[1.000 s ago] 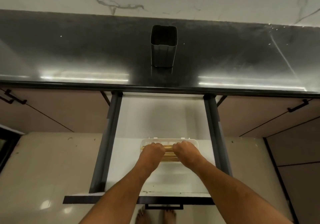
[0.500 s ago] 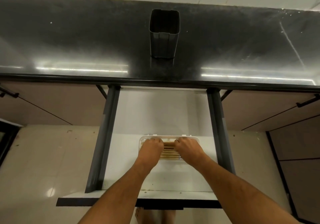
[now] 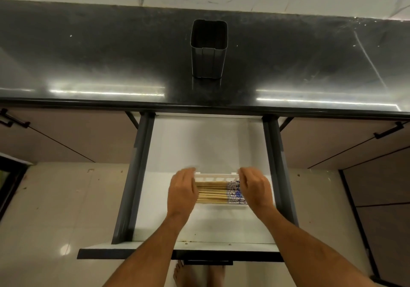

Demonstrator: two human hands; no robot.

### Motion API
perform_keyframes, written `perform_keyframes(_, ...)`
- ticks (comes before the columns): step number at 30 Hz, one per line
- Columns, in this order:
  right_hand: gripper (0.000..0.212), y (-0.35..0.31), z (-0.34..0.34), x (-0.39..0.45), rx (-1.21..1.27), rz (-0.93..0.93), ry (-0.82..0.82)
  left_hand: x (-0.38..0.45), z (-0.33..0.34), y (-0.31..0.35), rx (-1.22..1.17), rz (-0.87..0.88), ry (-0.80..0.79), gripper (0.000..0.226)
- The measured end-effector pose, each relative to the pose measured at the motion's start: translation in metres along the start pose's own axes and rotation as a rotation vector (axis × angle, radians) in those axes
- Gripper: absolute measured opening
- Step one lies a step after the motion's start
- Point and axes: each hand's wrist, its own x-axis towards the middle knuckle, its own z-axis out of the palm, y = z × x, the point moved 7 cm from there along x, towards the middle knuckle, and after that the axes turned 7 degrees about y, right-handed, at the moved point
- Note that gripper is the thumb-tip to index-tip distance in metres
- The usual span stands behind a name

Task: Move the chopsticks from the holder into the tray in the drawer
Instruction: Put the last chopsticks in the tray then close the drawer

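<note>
Now, hands: both over the tray, well apart, one at each end of the bundle.
Left hand (image 3: 183, 192): fingers straight and relaxed, covering the plain-wood end of the chopsticks; gripping nothing that shows; touching or just above, cannot tell.
Right hand (image 3: 255, 190): fingers loosely curved, holding nothing, beside the patterned end; blurred at the fingertips.
Chopsticks (image 3: 214, 192): lying flat and side by side in the tray, running left to right, blue-and-white patterned ends toward the right.
Tray (image 3: 216, 177): white plastic, on the drawer floor, closer to the drawer front than to the back; far rim showing between the two hands.
Drawer (image 3: 208, 144): pulled out, white floor, dark grey side rails.
Holder (image 3: 209, 49): dark, square, upright on the black countertop (image 3: 88, 64) right behind the drawer; nothing seen sticking out of it.
Progress: by the look of it, transfer done or nearly so; likely only tidying left.
Risk one: a finger catching a stick on the way out, flicking it off the shallow tray and onto the drawer floor.
Risk two: a wrist nudging the light tray, sliding it askew.
Risk three: drawer shut too hard, sticks rolling out of line or hopping the low rim.
Below: bare feet (image 3: 177, 273) on the pale tiled floor under the drawer front.
</note>
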Motion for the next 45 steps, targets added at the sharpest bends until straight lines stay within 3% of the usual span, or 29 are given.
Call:
perform_keyframes(3,0.022,0.031,-0.013,-0.003,0.13,0.469,0.155,-0.001,-0.011,-0.031,-0.166,-0.498,0.159,0.023)
perform_keyframes(5,0.034,0.05,-0.008,-0.014,0.231,0.802,0.152,-0.008,-0.003,-0.049,-0.239,-0.764,0.133,0.027)
perform_keyframes(7,0.045,0.059,0.002,-0.028,0.312,1.0,0.11,-0.018,0.005,-0.06,-0.257,-0.917,0.068,0.031)
perform_keyframes(9,0.05,0.057,0.01,-0.037,0.372,1.073,0.072,-0.026,0.012,-0.064,-0.264,-1.0,0.02,0.032)
perform_keyframes(17,0.045,0.046,0.019,-0.042,0.394,1.118,0.03,-0.032,0.018,-0.066,-0.264,-1.033,0.022,0.033)
perform_keyframes(45,0.025,0.043,0.024,-0.041,0.252,0.968,-0.068,-0.03,0.017,-0.065,-0.277,-0.9,-0.032,0.028)
